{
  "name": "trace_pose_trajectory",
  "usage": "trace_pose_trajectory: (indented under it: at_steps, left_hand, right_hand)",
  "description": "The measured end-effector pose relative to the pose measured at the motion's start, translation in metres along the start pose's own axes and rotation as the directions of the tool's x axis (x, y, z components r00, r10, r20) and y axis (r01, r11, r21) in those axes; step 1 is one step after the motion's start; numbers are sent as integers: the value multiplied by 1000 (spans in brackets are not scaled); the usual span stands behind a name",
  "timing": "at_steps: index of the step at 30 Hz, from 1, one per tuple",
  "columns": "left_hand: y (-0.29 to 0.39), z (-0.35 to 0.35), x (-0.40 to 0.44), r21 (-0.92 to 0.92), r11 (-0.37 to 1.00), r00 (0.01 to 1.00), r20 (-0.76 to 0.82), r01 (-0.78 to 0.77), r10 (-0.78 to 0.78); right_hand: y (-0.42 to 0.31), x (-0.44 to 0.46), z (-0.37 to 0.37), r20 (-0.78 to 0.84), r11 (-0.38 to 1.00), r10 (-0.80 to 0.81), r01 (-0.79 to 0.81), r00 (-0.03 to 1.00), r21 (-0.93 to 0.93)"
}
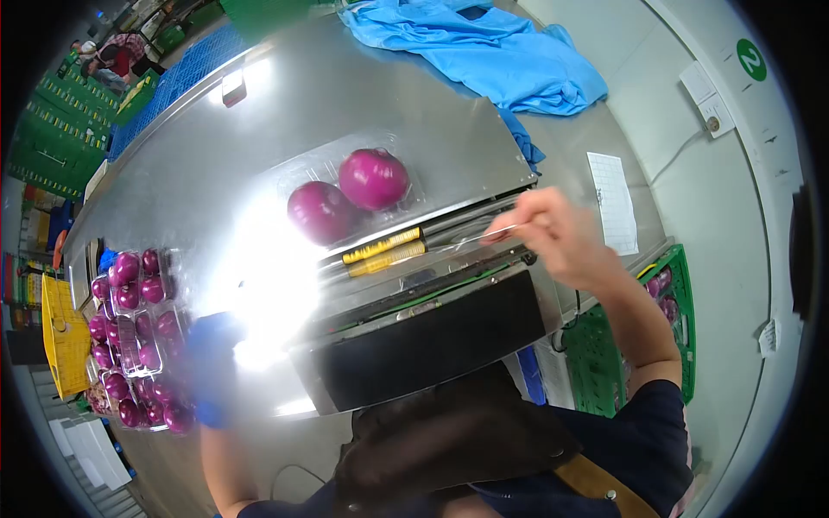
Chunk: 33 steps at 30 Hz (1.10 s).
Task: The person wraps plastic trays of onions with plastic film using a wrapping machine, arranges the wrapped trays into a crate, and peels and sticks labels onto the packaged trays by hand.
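My bare right hand [553,235] is at the right end of the film wrapper, thumb and fingers pinched on the edge of clear plastic film [466,239]. The film stretches left over a black-and-yellow labelled strip [384,251]. Just beyond it, two large red onions [374,180] sit in a clear plastic tray [416,192] on the steel worktop. My left hand [214,367], in a blue glove, is smeared by motion beside the packed trays; its fingers cannot be made out. Nearest to it are several clear trays of smaller red onions [147,354].
A black panel [432,345] fronts the wrapper close to my body. Blue plastic sheeting [492,56] lies at the back right, and a paper sheet [613,203] lies at the right. A yellow crate [62,332] and green crates [60,129] stand left; another green crate [596,363] stands right.
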<state>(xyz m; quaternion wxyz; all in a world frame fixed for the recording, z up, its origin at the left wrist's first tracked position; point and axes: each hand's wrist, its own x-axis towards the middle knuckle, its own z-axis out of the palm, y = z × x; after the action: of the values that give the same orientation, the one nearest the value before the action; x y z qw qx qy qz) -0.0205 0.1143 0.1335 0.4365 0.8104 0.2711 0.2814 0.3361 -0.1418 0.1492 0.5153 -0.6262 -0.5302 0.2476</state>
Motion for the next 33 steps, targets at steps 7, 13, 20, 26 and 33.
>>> trace_pose_trajectory:
  at_steps: [7, 13, 20, 26, 33]
  left_hand:
    - [8, 14, 145, -213, 916, 911, -316, -341, 265]
    - [-66, 97, 127, -240, 943, 973, 45, 230, -226]
    - [51, 31, 31, -230, 747, 727, 522, 624, -446]
    - [19, 83, -55, -38, 746, 687, 424, 665, -590]
    - [-60, 131, -100, 520, 847, 992, -102, 112, -68]
  right_hand:
    - [10, 146, -4, -148, 773, -458, 311, 877, -553]
    - [90, 143, 42, 186, 873, 275, -165, 943, -458]
    - [-40, 49, 45, 256, 812, 561, -583, 787, 16]
    - [2, -49, 91, 203, 748, 647, -663, 735, 14]
    - [71, -98, 126, -330, 827, 325, -436, 886, -357]
